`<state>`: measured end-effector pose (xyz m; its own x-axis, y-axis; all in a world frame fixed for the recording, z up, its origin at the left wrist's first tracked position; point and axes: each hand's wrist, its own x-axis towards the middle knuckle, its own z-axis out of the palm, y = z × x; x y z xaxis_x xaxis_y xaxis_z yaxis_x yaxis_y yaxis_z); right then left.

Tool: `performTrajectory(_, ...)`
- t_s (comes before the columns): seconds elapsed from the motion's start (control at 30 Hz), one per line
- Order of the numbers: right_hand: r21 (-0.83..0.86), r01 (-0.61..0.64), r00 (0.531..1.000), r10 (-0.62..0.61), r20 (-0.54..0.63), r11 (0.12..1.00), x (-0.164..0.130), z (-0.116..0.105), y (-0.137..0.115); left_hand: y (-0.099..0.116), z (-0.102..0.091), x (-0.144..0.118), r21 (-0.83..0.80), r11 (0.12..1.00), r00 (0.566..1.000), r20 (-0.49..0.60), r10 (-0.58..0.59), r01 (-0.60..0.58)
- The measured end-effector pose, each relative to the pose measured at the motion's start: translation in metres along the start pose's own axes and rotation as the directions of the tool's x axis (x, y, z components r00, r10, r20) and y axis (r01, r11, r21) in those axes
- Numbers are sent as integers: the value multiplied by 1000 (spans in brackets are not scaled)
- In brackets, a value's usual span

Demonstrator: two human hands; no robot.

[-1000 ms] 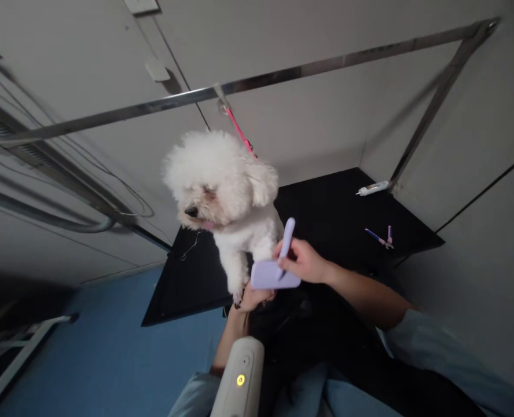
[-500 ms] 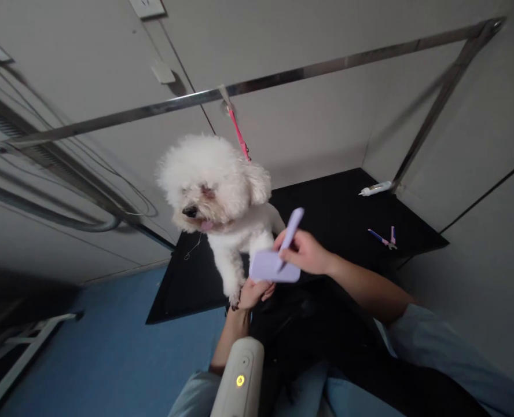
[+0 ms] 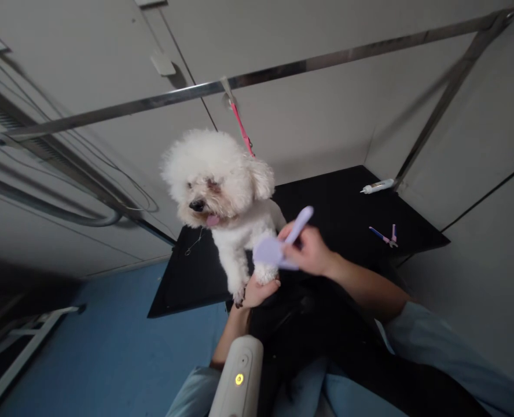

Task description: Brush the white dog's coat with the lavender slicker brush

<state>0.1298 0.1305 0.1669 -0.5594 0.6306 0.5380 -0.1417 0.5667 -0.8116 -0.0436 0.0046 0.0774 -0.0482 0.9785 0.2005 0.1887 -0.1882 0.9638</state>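
A fluffy white dog (image 3: 216, 179) sits at the near edge of a black grooming table (image 3: 322, 197), mouth open and tongue showing. My left hand (image 3: 257, 291) is closed around the lower part of one of its front legs. In my right hand (image 3: 311, 252) is a lilac slicker brush (image 3: 303, 223), gripped by its handle. The brush head, blurred by motion, is against or just in front of that same leg; its bristle side is hidden. The dog's other front paw (image 3: 238, 294) hangs by the table edge beside my left wrist.
A pink leash (image 3: 242, 127) runs from a metal bar (image 3: 292, 69) down behind the dog's head. Pink-and-blue nail clippers (image 3: 385, 237) and a white bottle (image 3: 377, 186) lie on the table's right. A white device (image 3: 239, 376) with a yellow light juts up at bottom centre.
The brush has turned and its head now lies over the leg rather than over my left hand. The held paw and my left thumb have come into sight.
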Motion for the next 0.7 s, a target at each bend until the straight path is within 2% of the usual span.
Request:
performTrajectory(0.03, 13, -2, 994, 0, 110, 1000, -2, 0, -1, 0, 2, 1, 25, 1000, 1000, -21, 8, -8)
performTrajectory(0.07, 18, -21, 989, 18, 149, 1000, -3, 1, -2, 0, 5, 1, 54, 999, 999, -48, 9, -6)
performTrajectory(0.1, 6, -45, 994, 44, 98, 999, -5, 0, -3, 0, 8, 2, 86, 996, 996, -84, 5, 2)
performTrajectory(0.13, -19, -59, 998, 58, -18, 998, -6, 0, -3, 0, 10, 3, 119, 993, 992, -125, 1, 14)
performTrajectory(0.17, -43, -53, 991, 48, -127, 998, -6, -1, -4, 0, 13, 4, 148, 989, 987, -161, 1, 24)
performTrajectory(0.2, -62, -30, 985, 19, -172, 998, -7, -1, -4, 0, 15, 5, 163, 986, 984, -180, 8, 21)
performTrajectory(0.23, -70, 0, 991, -10, -134, 998, -7, -2, -5, 1, 16, 6, 163, 987, 983, -181, 23, 7)
performTrajectory(0.27, -61, 20, 999, -23, -40, 998, -8, -2, -5, 1, 18, 8, 152, 988, 985, -172, 35, -9)
performTrajectory(0.3, -40, 17, 999, -15, 52, 999, -8, -2, -6, 1, 19, 9, 141, 990, 986, -160, 42, -19)
performTrajectory(0.33, -26, -11, 996, 13, 86, 1000, -8, -2, -6, 1, 21, 10, 142, 990, 986, -164, 43, -20)
performTrajectory(0.37, -29, -48, 998, 50, 50, 998, -8, -1, -6, 1, 22, 11, 159, 987, 981, -188, 44, -14)
performTrajectory(0.4, -45, -78, 996, 76, -35, 996, -8, -1, -6, 1, 23, 12, 188, 982, 974, -221, 47, -5)
performTrajectory(0.43, -68, -89, 990, 81, -114, 994, -8, -1, -7, 0, 24, 13, 218, 976, 967, -249, 55, 1)
performTrajectory(0.47, -91, -81, 988, 68, -137, 992, -9, -2, -6, -1, 26, 14, 238, 971, 964, -257, 64, -1)
performTrajectory(0.57, -105, -40, 999, 42, 16, 994, -8, -4, -5, -6, 30, 14, 235, 971, 972, -218, 83, -30)
performTrajectory(0.6, -98, -49, 999, 50, 1, 994, -7, -6, -4, -7, 31, 13, 229, 973, 971, -221, 90, -38)
performTrajectory(0.7, -125, -70, 970, 39, -240, 990, -6, -11, -1, -11, 34, 11, 248, 968, 962, -255, 103, -38)
